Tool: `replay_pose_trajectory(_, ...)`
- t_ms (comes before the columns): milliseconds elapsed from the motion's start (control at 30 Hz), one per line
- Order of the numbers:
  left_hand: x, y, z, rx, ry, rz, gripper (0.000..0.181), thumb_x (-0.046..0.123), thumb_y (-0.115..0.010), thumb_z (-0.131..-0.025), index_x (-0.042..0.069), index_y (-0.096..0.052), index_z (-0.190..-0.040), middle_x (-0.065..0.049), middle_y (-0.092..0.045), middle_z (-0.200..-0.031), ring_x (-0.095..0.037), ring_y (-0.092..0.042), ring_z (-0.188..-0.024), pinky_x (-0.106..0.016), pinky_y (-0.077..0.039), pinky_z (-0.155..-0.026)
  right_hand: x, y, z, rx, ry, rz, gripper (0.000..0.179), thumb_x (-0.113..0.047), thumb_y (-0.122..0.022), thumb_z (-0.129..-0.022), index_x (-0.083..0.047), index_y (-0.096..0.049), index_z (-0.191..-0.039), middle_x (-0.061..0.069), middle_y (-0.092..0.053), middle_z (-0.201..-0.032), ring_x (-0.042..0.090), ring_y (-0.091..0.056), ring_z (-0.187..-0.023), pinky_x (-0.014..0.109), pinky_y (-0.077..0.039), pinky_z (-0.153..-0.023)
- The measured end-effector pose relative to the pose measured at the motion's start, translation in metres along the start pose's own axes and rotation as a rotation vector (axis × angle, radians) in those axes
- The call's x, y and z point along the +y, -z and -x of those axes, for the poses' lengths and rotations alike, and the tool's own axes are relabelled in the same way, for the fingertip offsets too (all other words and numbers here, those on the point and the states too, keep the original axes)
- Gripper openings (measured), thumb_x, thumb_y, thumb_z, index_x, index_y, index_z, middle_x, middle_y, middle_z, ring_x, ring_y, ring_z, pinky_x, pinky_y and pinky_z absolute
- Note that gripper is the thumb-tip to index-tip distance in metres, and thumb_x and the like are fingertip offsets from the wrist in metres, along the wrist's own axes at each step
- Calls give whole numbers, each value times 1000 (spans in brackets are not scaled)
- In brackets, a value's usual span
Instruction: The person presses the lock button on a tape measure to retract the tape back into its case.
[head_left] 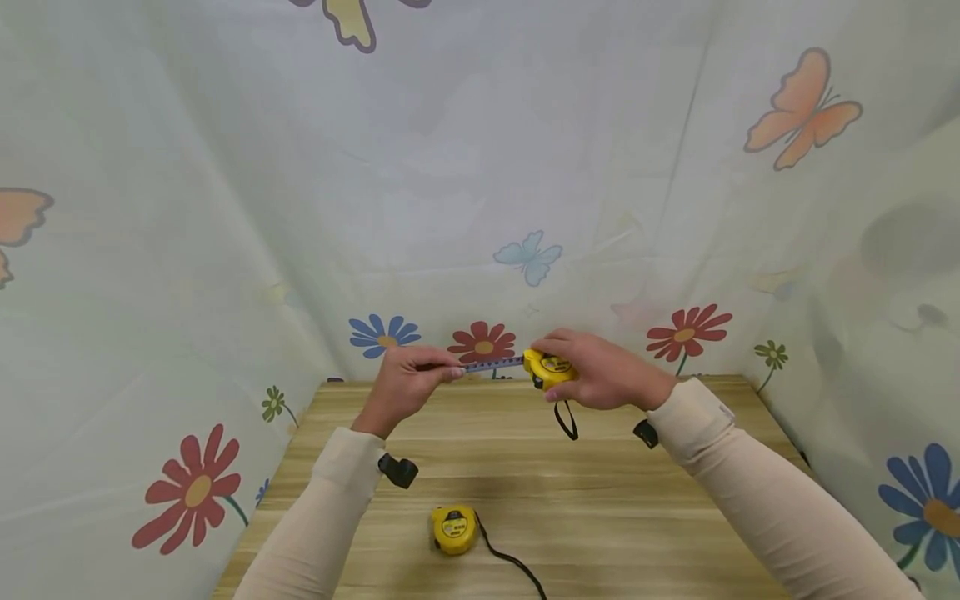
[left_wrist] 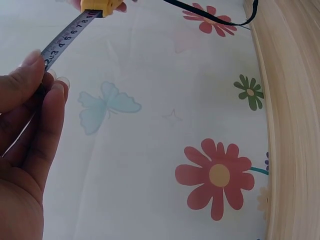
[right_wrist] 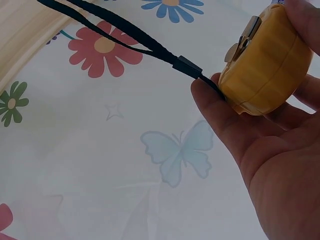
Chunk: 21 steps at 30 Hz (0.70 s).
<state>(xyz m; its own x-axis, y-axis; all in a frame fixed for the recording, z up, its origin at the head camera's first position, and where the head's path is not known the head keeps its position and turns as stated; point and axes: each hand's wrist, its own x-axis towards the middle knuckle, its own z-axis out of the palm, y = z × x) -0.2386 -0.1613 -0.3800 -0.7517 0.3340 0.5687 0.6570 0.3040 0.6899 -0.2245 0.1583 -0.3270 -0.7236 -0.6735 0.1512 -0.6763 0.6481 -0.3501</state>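
My right hand grips a yellow tape measure above the far part of the table, its black wrist strap hanging down. In the right wrist view the yellow case rests between thumb and fingers, with a metal clip on its side. A short length of blade runs out of the case to the left. My left hand pinches the end of that blade between thumb and fingers, hiding its tip. Numbers up to about 9 show on the blade in the left wrist view.
A second yellow tape measure lies on the wooden table near its front, its black cord trailing right. Cloth walls printed with flowers and butterflies stand behind the table and on both sides.
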Motion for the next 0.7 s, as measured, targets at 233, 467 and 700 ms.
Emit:
replay_pose_trajectory(233, 0, 0, 0, -11, -3, 13, 7, 5, -78, -92, 8, -83, -95, -10, -81, -92, -31, -73, -78, -23, -62, -73, 0, 1, 0, -5, -1, 2, 64, -26, -80, -94, -5, -54, -149, 12, -59, -140, 22, -60, -110, 42, -57, -100)
replay_pose_trajectory(467, 1, -2, 0, -7, 13, 15, 7, 5, -78, -92, 9, -83, -96, -10, -81, -92, -24, -73, -77, -23, -62, -73, -1, 1, -3, -3, 12, 2, 64, -25, -80, -93, -4, -55, -148, 12, -60, -137, 22, -60, -109, 42, -57, -99)
replay_pose_trajectory(700, 1, -3, -1, -5, 6, 15, 8, 4, -78, -92, 8, -83, -96, -11, -80, -91, -34, -71, -76, -23, -61, -73, -2, 2, -2, -15, 6, 1, 64, -26, -80, -93, -5, -55, -148, 11, -60, -138, 22, -60, -110, 42, -57, -100)
